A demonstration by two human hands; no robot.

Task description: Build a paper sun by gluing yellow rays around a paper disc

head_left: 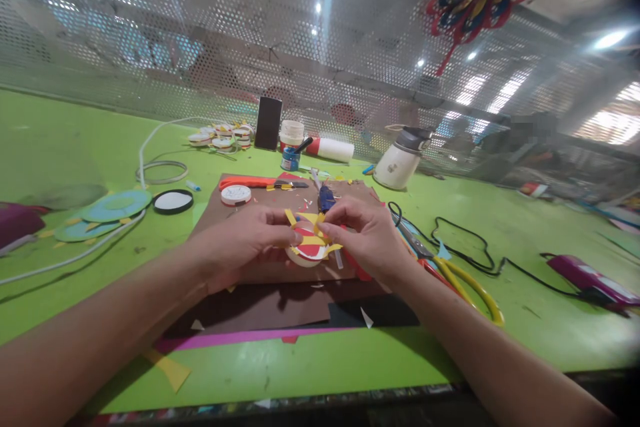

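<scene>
Over a brown board, my left hand grips the left edge of a small round paper craft piece, coloured white, red and yellow. Yellow paper tabs stick out around its rim. My right hand pinches a yellow paper strip on its right side between thumb and index finger. Just beyond the hands lies a dark blue tool, apparently a glue gun. A white round disc and an orange-handled cutter rest on the board's far left.
Scissors with yellow handles lie to the right beside a black cord. At the back stand a phone, a blue jar and a white bottle. Blue paper discs and a black-rimmed lid are left.
</scene>
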